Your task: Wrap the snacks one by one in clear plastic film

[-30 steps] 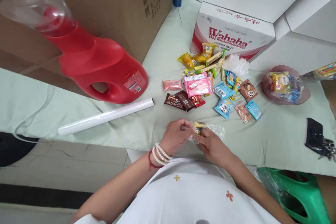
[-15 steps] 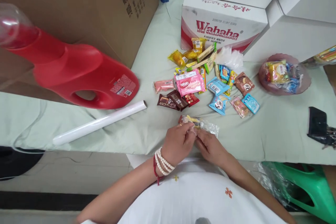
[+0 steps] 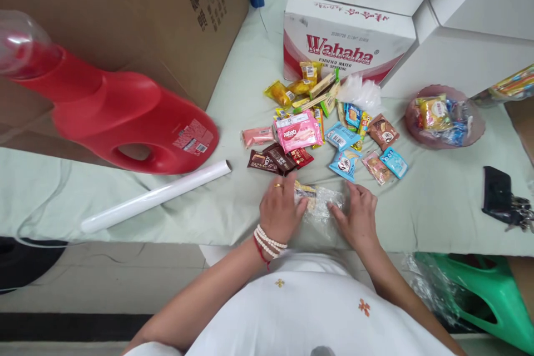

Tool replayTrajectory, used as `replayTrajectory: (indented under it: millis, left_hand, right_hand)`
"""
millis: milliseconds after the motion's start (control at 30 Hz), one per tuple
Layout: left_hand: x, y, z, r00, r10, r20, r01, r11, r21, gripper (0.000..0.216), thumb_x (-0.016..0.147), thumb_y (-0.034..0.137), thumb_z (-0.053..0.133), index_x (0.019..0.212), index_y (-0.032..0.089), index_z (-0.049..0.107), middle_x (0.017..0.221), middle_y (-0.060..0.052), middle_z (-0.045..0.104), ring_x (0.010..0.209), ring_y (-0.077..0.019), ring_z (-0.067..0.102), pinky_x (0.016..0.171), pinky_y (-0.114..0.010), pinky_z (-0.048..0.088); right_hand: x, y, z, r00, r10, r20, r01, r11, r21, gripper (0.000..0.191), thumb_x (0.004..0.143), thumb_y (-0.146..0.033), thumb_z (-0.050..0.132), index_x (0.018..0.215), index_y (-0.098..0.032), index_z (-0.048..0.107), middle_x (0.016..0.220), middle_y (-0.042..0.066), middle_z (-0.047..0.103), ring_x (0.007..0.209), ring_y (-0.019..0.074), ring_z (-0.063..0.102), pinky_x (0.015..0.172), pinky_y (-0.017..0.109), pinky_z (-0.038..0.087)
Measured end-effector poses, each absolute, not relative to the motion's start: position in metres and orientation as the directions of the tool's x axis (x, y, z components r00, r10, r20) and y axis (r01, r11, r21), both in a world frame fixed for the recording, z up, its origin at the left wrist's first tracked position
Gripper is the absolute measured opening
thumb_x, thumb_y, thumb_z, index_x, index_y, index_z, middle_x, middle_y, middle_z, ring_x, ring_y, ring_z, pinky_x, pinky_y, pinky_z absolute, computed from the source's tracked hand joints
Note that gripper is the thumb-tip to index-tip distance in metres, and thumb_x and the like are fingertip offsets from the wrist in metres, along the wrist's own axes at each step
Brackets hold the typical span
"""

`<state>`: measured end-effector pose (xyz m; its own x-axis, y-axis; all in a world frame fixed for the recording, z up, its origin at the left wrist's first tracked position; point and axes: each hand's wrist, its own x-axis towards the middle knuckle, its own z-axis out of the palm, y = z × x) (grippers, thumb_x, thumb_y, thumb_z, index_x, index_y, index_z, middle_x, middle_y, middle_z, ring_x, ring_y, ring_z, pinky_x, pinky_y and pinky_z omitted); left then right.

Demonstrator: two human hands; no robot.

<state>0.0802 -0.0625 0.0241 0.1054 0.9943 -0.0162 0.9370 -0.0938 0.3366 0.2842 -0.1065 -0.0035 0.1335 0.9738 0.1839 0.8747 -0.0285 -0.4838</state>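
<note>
A clear plastic bag [image 3: 323, 208] with small wrapped snacks inside lies flat on the cloth near the table's front edge. My left hand [image 3: 280, 208], wearing a ring and a beaded bracelet, closes on the bag's left end, the thumb resting on top. At the right end, my right hand [image 3: 359, 216] holds the bag with its thumb pressed on the plastic. Just beyond are brown chocolate-wafer packets [image 3: 273, 159], a pink nabati wafer packet [image 3: 298, 132] and blue round snack packets [image 3: 345, 163]. Part of the bag's contents is hidden by my left hand.
A red detergent bottle [image 3: 137, 117] and a white roll [image 3: 158, 196] lie to the left. Behind the snacks stands a Wahaha carton [image 3: 346, 39]. On the right are a pink bowl [image 3: 475, 128] of snacks and a black pouch [image 3: 496, 194] with keys. A green stool [image 3: 492, 295] stands below.
My hands have moved apart from their pinch together at the bag's near end, one to each end. More of the plastic now shows between them. The view has shifted slightly.
</note>
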Motion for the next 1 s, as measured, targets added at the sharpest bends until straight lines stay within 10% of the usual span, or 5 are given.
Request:
replayTrajectory:
  millis: [167, 400, 733, 833, 1000]
  left_hand:
    - [0.070, -0.056, 0.008, 0.032, 0.999, 0.005, 0.902, -0.031, 0.430, 0.065, 0.071, 0.052, 0.081, 0.119, 0.014, 0.061, 0.131, -0.023, 0.059, 0.125, -0.0434, 0.051, 0.100, -0.057, 0.046]
    - [0.075, -0.066, 0.008, 0.047, 0.998, 0.034, 0.804, -0.058, 0.592, 0.031, 0.080, 0.031, 0.071, 0.104, 0.020, 0.054, 0.101, -0.009, 0.063, 0.095, -0.0267, 0.065, 0.081, -0.038, 0.054]
    - [0.095, -0.084, -0.015, 0.202, 0.906, 0.371, 0.646, -0.408, 0.646, 0.056, 0.081, 0.016, 0.055, 0.135, 0.011, 0.043, 0.139, -0.027, 0.050, 0.140, -0.0389, 0.046, 0.110, -0.058, 0.045]
    - [0.094, -0.096, -0.010, 0.373, 0.819, 0.436, 0.473, -0.572, 0.670, 0.083, 0.070, 0.015, 0.056, 0.148, 0.012, 0.028, 0.154, -0.029, 0.037, 0.154, -0.0425, 0.023, 0.117, -0.070, 0.032]
    - [0.073, -0.094, 0.009, 0.474, 0.772, 0.423, 0.202, -0.563, 0.801, 0.069, 0.075, 0.012, 0.050, 0.142, 0.020, 0.036, 0.145, -0.021, 0.055, 0.148, -0.0313, 0.042, 0.118, -0.059, 0.042]
  right_hand:
    - [0.285, -0.102, -0.002, -0.048, 0.994, 0.099, 0.845, 0.093, -0.527, 0.012, 0.094, -0.033, 0.063, 0.095, -0.022, 0.065, 0.132, 0.017, 0.059, 0.120, 0.0348, 0.051, 0.102, 0.057, 0.044]
    - [0.267, -0.100, 0.021, 0.078, 0.981, -0.175, 0.469, -0.191, -0.862, 0.011, 0.098, -0.036, 0.052, 0.096, -0.026, 0.056, 0.073, -0.002, 0.067, 0.061, 0.0193, 0.065, 0.063, 0.032, 0.054]
    - [0.221, -0.090, 0.018, 0.053, 0.987, -0.154, 0.298, -0.163, -0.941, 0.049, 0.100, -0.052, 0.051, 0.133, -0.019, 0.063, 0.137, 0.011, 0.067, 0.126, 0.0276, 0.062, 0.110, 0.044, 0.048]
    - [0.223, -0.085, 0.015, -0.020, 0.980, -0.196, 0.150, -0.191, -0.970, 0.049, 0.101, -0.055, 0.050, 0.135, -0.022, 0.062, 0.136, 0.010, 0.067, 0.125, 0.0268, 0.063, 0.108, 0.043, 0.050]
    - [0.234, -0.095, 0.002, -0.050, 0.962, -0.267, 0.070, -0.263, -0.962, 0.053, 0.102, -0.057, 0.043, 0.137, -0.022, 0.059, 0.127, 0.010, 0.071, 0.108, 0.0256, 0.070, 0.095, 0.043, 0.058]
